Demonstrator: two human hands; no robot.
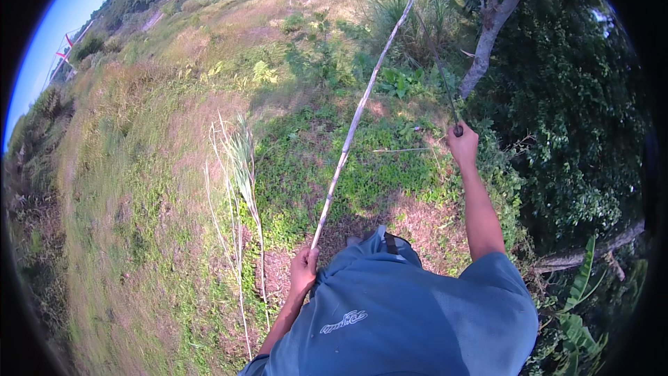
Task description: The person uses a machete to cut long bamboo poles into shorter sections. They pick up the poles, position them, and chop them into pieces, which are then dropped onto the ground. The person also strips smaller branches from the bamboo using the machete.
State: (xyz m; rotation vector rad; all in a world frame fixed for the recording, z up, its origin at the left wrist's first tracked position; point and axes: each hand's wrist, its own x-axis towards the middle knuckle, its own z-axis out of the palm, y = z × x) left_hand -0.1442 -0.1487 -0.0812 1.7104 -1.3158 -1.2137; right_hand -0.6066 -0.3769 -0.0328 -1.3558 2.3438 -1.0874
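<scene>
My left hand [303,269] is closed around the lower end of a long, pale, jointed cane stalk [359,111], close to my waist. The stalk slants up and away to the right, bare along its length and bent near its thin tip. Out to the right, my right hand [465,143] grips the dark handle of what looks like a machete [445,83], long, thin and seen nearly edge-on. Its far end points up and forward toward the cane's upper part; whether the two touch, I cannot tell.
Several cut stalks with leaves [243,174] lie on the grass to the left. A thin stick [402,150] rests on low green plants ahead. A tree trunk [483,49] and dense bushes [577,125] stand close on the right. A fallen branch [591,247] lies below them.
</scene>
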